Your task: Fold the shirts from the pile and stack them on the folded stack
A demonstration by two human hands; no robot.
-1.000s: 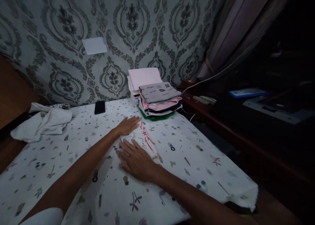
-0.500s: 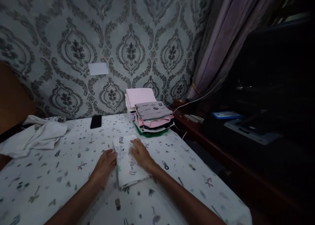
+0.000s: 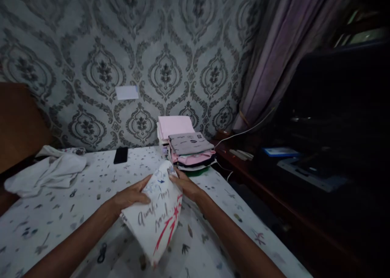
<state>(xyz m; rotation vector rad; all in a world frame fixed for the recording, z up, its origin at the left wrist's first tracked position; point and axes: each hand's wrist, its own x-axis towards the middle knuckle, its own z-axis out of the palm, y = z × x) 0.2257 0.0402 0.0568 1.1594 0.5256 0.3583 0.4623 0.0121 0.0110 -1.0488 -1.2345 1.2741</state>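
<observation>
A folded white cloth (image 3: 155, 213) with handwriting and red markings is lifted off the patterned bed sheet, tilted with one corner hanging toward me. On its left edge my left hand (image 3: 134, 195) is closed, thumb lying on the front face. My right hand (image 3: 185, 184) grips the upper right side, its thumb in front and the other fingers hidden behind. Just beyond stands a stack of folded clothes (image 3: 191, 144), a grey printed piece on top and pink and dark layers beneath.
A black phone (image 3: 121, 155) lies near the wall. Crumpled white cloth (image 3: 55, 170) sits at the left, by a brown box-like shape (image 3: 22, 123). At the right, a dark red wooden surface (image 3: 274, 205) holds a blue-edged item (image 3: 280, 152); a white cable (image 3: 246, 130) runs along there.
The folded cloth has come up off the sheet and turned, so red markings now show. Both hands went from resting at it to gripping its sides. The view has tilted slightly upward.
</observation>
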